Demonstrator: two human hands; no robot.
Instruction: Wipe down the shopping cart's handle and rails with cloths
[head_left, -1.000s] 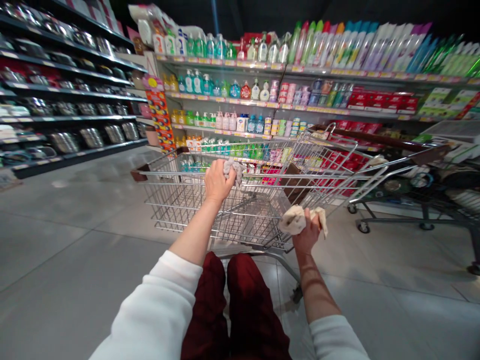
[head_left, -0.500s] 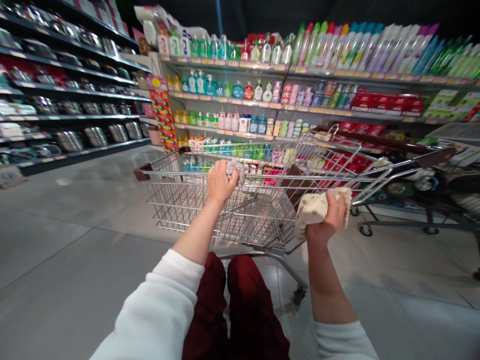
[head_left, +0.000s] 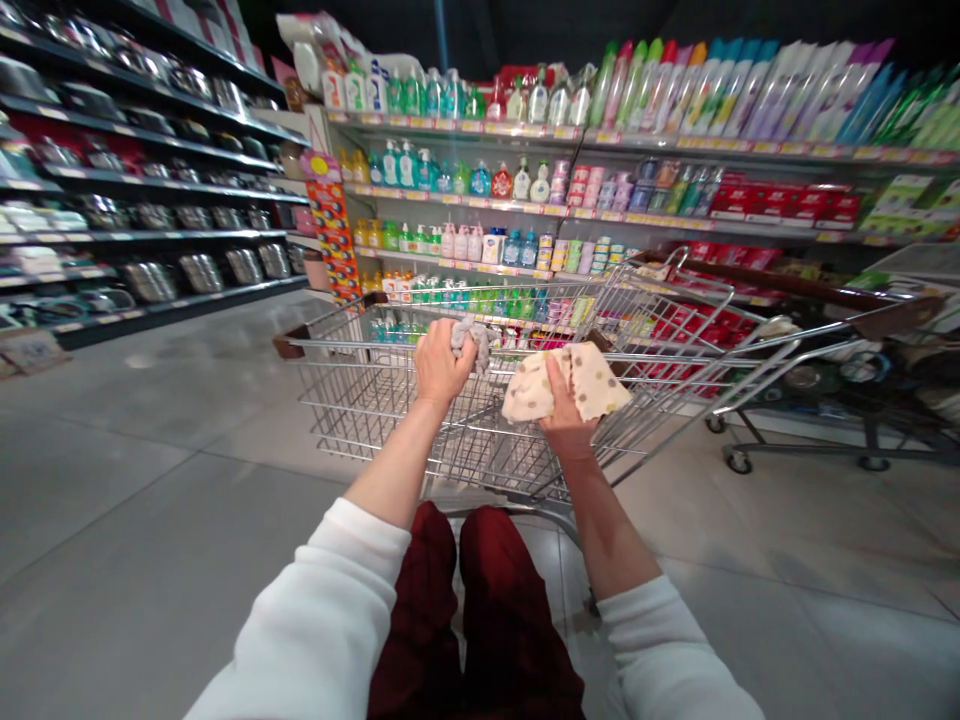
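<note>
A metal shopping cart [head_left: 367, 400] stands sideways in front of me, its wire basket showing bare mesh inside. My left hand [head_left: 441, 365] is closed around a crumpled grey cloth [head_left: 471, 342] at the cart's near top rail. Farther right along the same rail, my right hand [head_left: 568, 415] grips a cream cloth with dots [head_left: 600, 380]. That cloth is partly spread over my fingers, with the thumb on top. Whether the right fingers also touch the rail is hidden by the cloth.
Behind the cart are shelves of bottles and cans [head_left: 480, 205]. Metal pots [head_left: 150, 281] fill a rack at the left. A second, loaded cart [head_left: 832, 440] stands at the right. Tiled floor [head_left: 150, 500] lies around the near cart.
My right hand has moved left along the cart with the dotted cloth, closer to my left hand. The left hand stays at the same place with the grey cloth.
</note>
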